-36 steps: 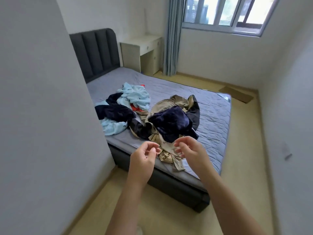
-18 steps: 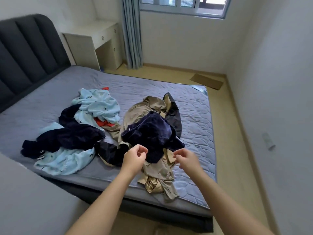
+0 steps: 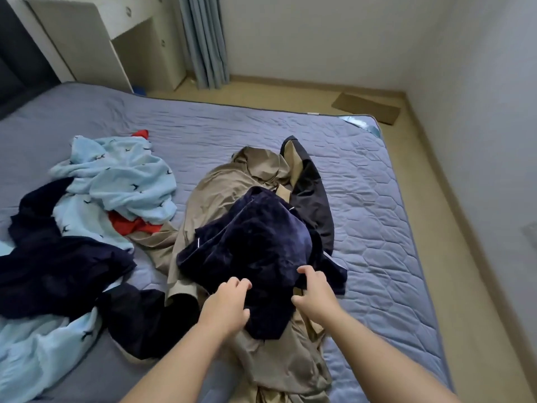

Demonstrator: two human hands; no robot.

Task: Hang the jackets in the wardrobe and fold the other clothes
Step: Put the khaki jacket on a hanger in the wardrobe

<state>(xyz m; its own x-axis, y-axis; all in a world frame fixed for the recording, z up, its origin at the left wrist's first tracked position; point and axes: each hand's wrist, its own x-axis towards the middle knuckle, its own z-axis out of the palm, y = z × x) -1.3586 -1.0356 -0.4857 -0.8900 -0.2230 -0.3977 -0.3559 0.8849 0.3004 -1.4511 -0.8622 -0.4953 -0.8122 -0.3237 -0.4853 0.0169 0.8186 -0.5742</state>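
A pile of clothes lies on the bed (image 3: pixel 377 228). A dark navy velvety garment (image 3: pixel 255 245) sits on top of a beige jacket (image 3: pixel 220 184) with dark panels. My left hand (image 3: pixel 226 303) grips the navy garment's near edge with curled fingers. A little to the right, my right hand (image 3: pixel 312 289) curls its fingers and thumb round the same edge. To the left are a light blue patterned garment (image 3: pixel 122 175), a red piece (image 3: pixel 130 225) and another dark navy garment (image 3: pixel 58 266), all crumpled together.
The dark headboard (image 3: pixel 17 59) is at the far left, with a white desk (image 3: pixel 96 39) and a grey-blue curtain (image 3: pixel 203 39) behind the bed. A cardboard piece (image 3: pixel 366 107) lies on the wooden floor by the right wall.
I have come right up to the bed and the view has dropped onto the pile. Both hands moved forward from mid-air onto the navy garment and took hold of its near edge.
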